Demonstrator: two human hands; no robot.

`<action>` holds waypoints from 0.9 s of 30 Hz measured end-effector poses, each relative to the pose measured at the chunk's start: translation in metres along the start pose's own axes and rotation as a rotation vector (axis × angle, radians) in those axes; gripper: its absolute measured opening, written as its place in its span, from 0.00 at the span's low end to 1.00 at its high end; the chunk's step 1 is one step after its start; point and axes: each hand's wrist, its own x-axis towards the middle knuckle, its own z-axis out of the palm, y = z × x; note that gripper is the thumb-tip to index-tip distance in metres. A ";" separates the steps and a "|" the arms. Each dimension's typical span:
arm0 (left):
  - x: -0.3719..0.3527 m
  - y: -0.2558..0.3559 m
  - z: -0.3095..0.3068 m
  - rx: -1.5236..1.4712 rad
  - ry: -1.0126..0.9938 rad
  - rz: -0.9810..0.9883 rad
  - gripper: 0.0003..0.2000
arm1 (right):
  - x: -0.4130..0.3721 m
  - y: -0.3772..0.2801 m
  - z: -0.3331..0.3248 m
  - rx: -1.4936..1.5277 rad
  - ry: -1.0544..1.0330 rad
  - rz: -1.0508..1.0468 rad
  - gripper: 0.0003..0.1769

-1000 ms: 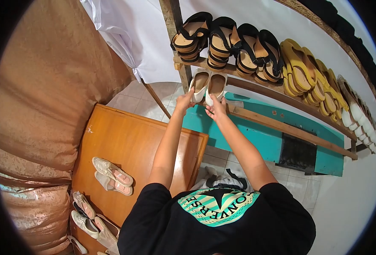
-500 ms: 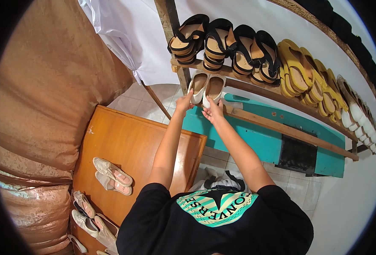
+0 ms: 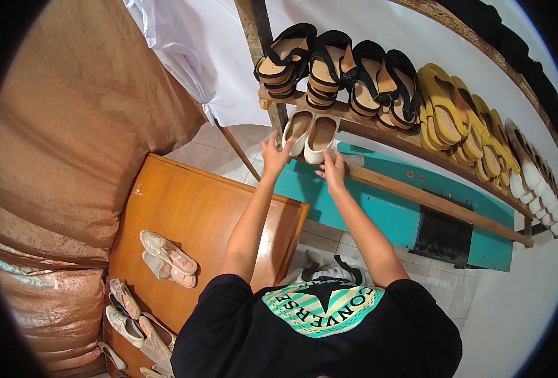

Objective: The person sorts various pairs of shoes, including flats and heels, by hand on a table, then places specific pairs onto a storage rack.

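Observation:
A pair of white flats, the left shoe [image 3: 296, 128] and the right shoe [image 3: 320, 140], stands side by side on the lower rack level, toes toward me. My left hand [image 3: 274, 155] is open beside the left shoe's outer side, thumb close to its toe. With fingers spread, my right hand [image 3: 333, 170] is just below the right shoe's toe, fingertips right at its edge. Directly above the pair, black strappy sandals [image 3: 285, 60] sit stacked on the upper shelf.
Yellow slip-ons [image 3: 443, 113] and more white shoes [image 3: 528, 176] line the upper shelf to the right. A wooden rail [image 3: 430, 198] runs along the rack over a teal board [image 3: 380, 211]. At left, a wooden table [image 3: 197, 201] carries beige shoes [image 3: 168, 258] beside brown draped fabric [image 3: 64, 126].
Both hands have let go of the white flats and moved slightly apart, fingers opening. The shoes stay on the lower level.

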 end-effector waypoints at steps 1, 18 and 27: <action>-0.002 0.008 -0.005 0.084 0.030 0.207 0.25 | 0.012 0.008 -0.003 -0.032 0.038 -0.127 0.42; -0.006 0.020 0.006 0.141 -0.169 0.651 0.16 | 0.024 0.003 -0.009 -0.235 -0.164 -0.249 0.38; -0.074 0.015 -0.031 0.182 0.105 0.477 0.21 | -0.039 0.015 -0.018 -0.451 -0.154 -0.802 0.28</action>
